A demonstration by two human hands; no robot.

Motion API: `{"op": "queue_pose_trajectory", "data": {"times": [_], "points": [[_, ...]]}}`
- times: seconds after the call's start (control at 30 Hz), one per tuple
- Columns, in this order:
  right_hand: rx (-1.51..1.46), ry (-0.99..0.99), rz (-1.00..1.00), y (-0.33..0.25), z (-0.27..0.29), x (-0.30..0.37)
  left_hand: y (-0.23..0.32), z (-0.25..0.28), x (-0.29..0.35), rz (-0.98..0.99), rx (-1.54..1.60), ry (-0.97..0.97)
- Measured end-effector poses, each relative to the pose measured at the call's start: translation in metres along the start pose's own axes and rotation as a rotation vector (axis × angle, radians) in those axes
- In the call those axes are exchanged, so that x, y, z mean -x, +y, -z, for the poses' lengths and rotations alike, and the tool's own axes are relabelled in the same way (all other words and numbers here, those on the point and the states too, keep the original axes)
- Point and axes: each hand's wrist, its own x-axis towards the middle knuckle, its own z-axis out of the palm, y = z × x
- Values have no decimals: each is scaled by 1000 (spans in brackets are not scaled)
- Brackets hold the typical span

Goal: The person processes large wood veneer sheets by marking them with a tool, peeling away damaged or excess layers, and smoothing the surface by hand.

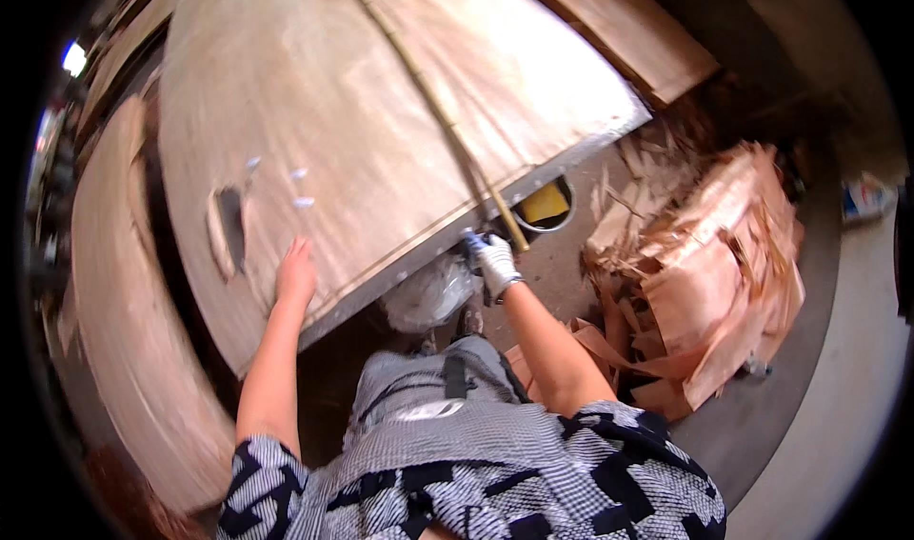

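A wide, pale wood veneer sheet [314,92] covers the table in front of me. My left hand [296,273] is bare and lies on the sheet near its front edge, fingers stretched out. Just beyond it are a long dark hole [230,228] in the veneer and a few small white pieces [303,202]. My right hand [498,268] wears a white glove and is closed at the table's front edge, around a small bluish object [472,239] that I cannot make out. Beside it, a long bamboo stick [419,81] lies across the sheet, its near end jutting past the edge.
A round container [569,212] with something yellow inside sits by the table edge. Below the edge hangs a clear plastic bag [430,294]. To the right stands a bulky bundle of veneer scraps [714,264]. More veneer [133,302] lies at the left, and another stack [624,26] behind.
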Motion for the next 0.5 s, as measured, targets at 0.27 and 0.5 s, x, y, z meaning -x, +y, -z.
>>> {"op": "queue_pose_trajectory", "data": {"times": [0.27, 0.5], "points": [[500, 78, 85, -4, -17, -35, -55, -28, 10, 5, -57, -74], [590, 138, 206, 44, 37, 54, -45, -10, 3, 137, -121, 33]]}}
